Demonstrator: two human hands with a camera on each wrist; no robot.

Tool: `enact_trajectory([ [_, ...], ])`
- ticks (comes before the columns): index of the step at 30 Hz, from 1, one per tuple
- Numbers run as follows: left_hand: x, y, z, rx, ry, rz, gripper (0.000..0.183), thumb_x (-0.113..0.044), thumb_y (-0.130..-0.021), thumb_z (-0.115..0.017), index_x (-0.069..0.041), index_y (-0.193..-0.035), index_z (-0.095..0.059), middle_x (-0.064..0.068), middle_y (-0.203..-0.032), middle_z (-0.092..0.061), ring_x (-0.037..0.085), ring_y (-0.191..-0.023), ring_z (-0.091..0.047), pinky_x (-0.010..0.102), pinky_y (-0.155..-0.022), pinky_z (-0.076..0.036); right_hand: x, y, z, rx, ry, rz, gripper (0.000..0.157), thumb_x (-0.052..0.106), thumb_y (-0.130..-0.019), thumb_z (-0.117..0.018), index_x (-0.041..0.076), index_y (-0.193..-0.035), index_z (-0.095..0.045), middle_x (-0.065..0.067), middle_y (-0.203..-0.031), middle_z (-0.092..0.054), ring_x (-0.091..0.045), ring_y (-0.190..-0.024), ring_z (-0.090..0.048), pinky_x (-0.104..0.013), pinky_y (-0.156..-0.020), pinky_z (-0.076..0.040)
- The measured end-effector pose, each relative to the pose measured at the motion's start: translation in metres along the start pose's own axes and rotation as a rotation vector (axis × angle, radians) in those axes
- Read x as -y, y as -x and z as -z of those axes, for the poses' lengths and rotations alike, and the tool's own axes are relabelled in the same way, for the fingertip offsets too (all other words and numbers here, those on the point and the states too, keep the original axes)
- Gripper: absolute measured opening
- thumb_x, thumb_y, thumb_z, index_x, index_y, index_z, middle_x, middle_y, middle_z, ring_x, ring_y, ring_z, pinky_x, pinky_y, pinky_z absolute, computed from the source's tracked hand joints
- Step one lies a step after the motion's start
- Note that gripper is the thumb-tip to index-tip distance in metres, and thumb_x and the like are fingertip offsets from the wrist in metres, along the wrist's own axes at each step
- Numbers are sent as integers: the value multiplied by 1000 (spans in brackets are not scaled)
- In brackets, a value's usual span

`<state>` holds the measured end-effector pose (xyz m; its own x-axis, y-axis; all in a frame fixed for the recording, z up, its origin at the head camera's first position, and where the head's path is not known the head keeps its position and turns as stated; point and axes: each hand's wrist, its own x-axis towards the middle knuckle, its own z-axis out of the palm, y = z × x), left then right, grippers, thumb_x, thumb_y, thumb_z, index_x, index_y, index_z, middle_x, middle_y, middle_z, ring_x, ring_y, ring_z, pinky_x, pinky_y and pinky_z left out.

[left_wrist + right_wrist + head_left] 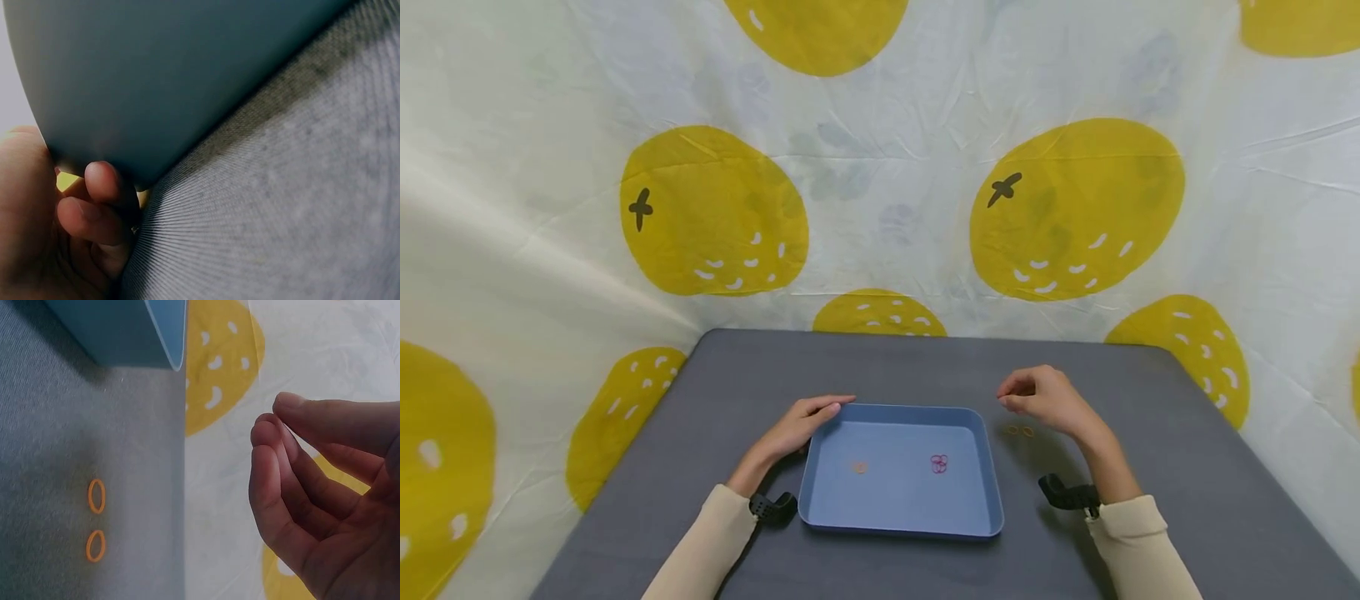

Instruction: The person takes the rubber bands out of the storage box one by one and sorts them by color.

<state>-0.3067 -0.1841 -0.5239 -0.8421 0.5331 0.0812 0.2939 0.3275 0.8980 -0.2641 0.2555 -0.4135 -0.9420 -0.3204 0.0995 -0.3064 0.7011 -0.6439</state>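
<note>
A blue tray lies on the grey table, its outer wall filling much of the left wrist view. My left hand holds its far left corner, thumb at the rim and fingers curled outside. Inside the tray are small orange bands on the left and a cluster of magenta bands on the right. Two orange bands lie side by side on the cloth to the tray's right. Above and beyond them, my right hand has thumb and fingertips together; I see nothing between them.
Grey ribbed cloth covers the table. Behind it hangs a white curtain printed with yellow fruit. Each wrist wears a black camera mount, the left one beside the tray's near left side and the right one farther right.
</note>
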Motion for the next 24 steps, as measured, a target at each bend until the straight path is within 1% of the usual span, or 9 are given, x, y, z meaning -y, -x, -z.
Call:
enact_trajectory([
  [3,-1,-1,1,8,-1,7,42,-35,-111,-48,-21,-150,-57,8,-154,-56,28,-119,-64,25,-87,-50,3,-1,0,-7,15,5,7,10,-95,-72,7,-98,-78,-9,-92,-77,-17,-78,-67,-28,-69,-55],
  [6,-2,-1,1,5,1,7,42,-34,-111,-48,-21,-150,-58,8,-154,-56,24,-117,-64,23,-85,-51,6,-1,1,-18,26,3,7,10,-95,-72,8,-98,-78,-8,-92,-77,-14,-78,-65,-29,-70,-55],
  [9,-2,-1,1,-4,-2,10,41,-34,-111,-48,-22,-149,-58,8,-153,-57,15,-113,-65,23,-84,-51,10,0,2,-22,32,7,7,11,-96,-72,10,-98,-79,-8,-93,-77,-14,-78,-65,-29,-70,-55],
  [10,-2,0,1,-5,-5,14,41,-36,-111,-48,-23,-149,-58,7,-153,-57,9,-117,-62,21,-88,-49,12,0,2,-23,31,9,7,12,-96,-72,10,-97,-79,-7,-93,-77,-14,-78,-65,-29,-71,-55],
  [11,-2,0,0,-7,-5,17,41,-37,-111,-48,-24,-149,-58,7,-152,-58,7,-103,-65,22,-81,-51,13,-1,2,-21,31,18,7,12,-96,-72,10,-98,-79,-7,-93,-77,-14,-78,-65,-30,-71,-55],
  [13,-1,0,0,-7,-7,20,42,-38,-111,-48,-25,-149,-58,8,-151,-59,4,-80,-62,23,-71,-51,16,-1,1,-18,33,33,7,12,-96,-72,10,-98,-79,-6,-93,-77,-14,-78,-65,-29,-71,-55],
  [17,2,0,-1,-3,-21,16,44,-40,-111,-47,-24,-150,-57,5,-152,-58,-4,-85,-61,22,-75,-52,24,-3,-5,-1,36,66,7,12,-97,-72,8,-98,-78,-4,-91,-76,-12,-77,-65,-27,-69,-54],
  [18,3,-1,-1,-5,-26,17,43,-40,-111,-47,-24,-150,-58,4,-152,-58,-7,-98,-60,20,-83,-51,27,-4,-8,7,34,74,8,13,-97,-72,8,-99,-78,-4,-91,-76,-12,-77,-65,-27,-69,-54],
  [24,2,-1,0,-15,-24,13,41,-38,-111,-48,-25,-148,-59,3,-152,-58,6,-97,-63,24,-80,-52,44,-15,-22,35,0,113,8,14,-97,-73,9,-98,-78,-4,-91,-76,-13,-77,-66,-26,-69,-55],
])
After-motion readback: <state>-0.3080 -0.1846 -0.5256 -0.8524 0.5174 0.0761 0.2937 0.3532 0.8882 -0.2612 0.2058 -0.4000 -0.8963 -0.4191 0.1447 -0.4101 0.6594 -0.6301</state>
